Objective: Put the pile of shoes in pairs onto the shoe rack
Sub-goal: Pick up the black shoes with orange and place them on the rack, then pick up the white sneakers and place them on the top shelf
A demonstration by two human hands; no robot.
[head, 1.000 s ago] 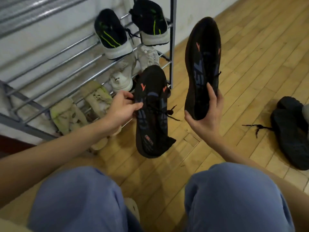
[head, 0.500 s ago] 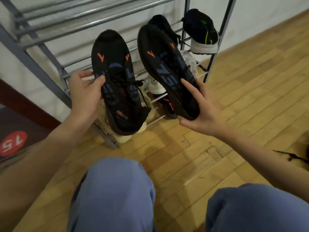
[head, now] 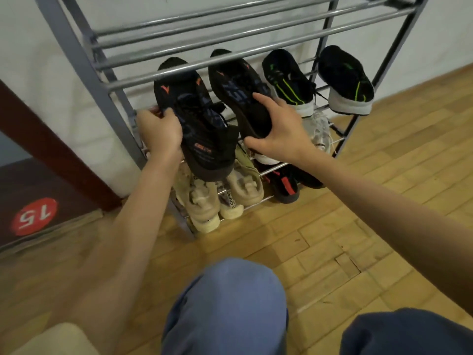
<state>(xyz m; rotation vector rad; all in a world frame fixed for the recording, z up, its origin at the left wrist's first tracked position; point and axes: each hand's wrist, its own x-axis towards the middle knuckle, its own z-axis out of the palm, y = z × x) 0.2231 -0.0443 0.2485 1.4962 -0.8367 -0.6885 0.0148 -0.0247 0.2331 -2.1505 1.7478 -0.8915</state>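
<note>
My left hand [head: 160, 130] grips one black shoe with orange marks [head: 197, 124] by its side. My right hand [head: 277, 134] holds the matching black shoe [head: 238, 90] by the heel. Both shoes point toes-first into the middle shelf of the grey metal shoe rack [head: 204, 65], their toes under its upper bars. To their right on that shelf sits a black pair with green stripes [head: 289, 80]. The bottom shelf holds a beige pair [head: 204, 203] and a black and red pair [head: 284, 185]. A white shoe [head: 320, 129] lies behind my right hand.
The rack stands against a white wall. A dark red mat with a red "15" disc [head: 34, 216] lies at the left. Wooden parquet floor [head: 384, 201] spreads to the right. My knees in blue trousers [head: 225, 308] fill the bottom.
Both hands have carried the black pair forward and up, from in front of the rack into its middle shelf. The view has turned left toward the rack.
</note>
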